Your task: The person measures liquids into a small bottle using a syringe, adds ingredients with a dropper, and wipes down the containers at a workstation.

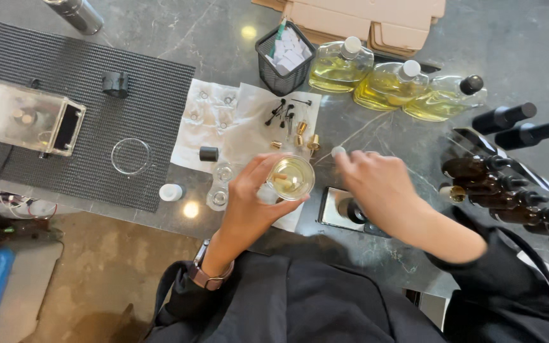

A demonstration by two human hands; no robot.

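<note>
Centrally, near the front edge of the dark marble table, the left hand is wrapped around a small glass beaker holding a little pale yellow liquid, fingers clenched on its wall so that it is lifted just above the white paper towel. Just right of it, the right hand pinches a small white-tipped object between thumb and fingertips; it is blurred, so what it is cannot be told. Under that hand lies a phone, flat on the table.

On the paper towel, just beyond the beaker, lie black spray pumps and gold caps, with a black cap and small clear glass bottles to the left. A white cap sits near the edge of the black ribbed mat, which bears a glass dish and a clear-cased scale.

Farther back stand a black mesh basket of white strips and three flat bottles of yellow liquid. At the right lie amber bottles and black bottles, with folded cardboard boxes at the far edge.
</note>
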